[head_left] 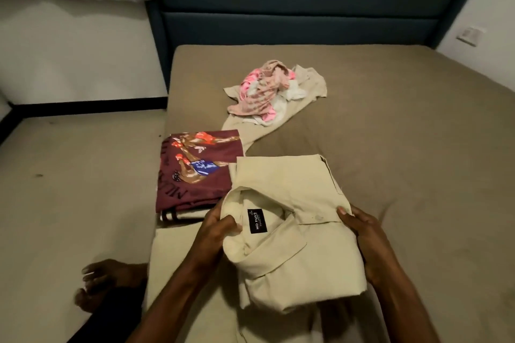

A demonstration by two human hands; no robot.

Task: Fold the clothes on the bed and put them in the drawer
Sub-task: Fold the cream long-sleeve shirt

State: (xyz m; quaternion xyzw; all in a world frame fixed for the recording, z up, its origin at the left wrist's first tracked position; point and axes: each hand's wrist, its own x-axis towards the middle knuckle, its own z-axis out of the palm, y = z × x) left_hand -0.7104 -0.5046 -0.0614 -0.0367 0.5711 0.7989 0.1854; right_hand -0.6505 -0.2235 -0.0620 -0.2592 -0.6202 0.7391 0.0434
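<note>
A folded cream shirt [289,234] with a black "NO FUSS" label lies at the near edge of the bed [390,125]. My left hand [216,231] grips its collar on the left side. My right hand [365,237] holds its right edge, thumb on top. To the left lies a folded maroon T-shirt [195,172] with a boxing print, on top of another folded garment. Farther back sits a crumpled heap of pink-and-white cloth [262,92] on a beige garment [306,83]. No drawer is in view.
The bed has a brown sheet and a dark blue padded headboard [292,8]. Bare feet [106,284] stand on the pale floor [69,175] at the bed's left. A white wall with a black skirting runs along the left, and a wall switch [469,35] sits at right.
</note>
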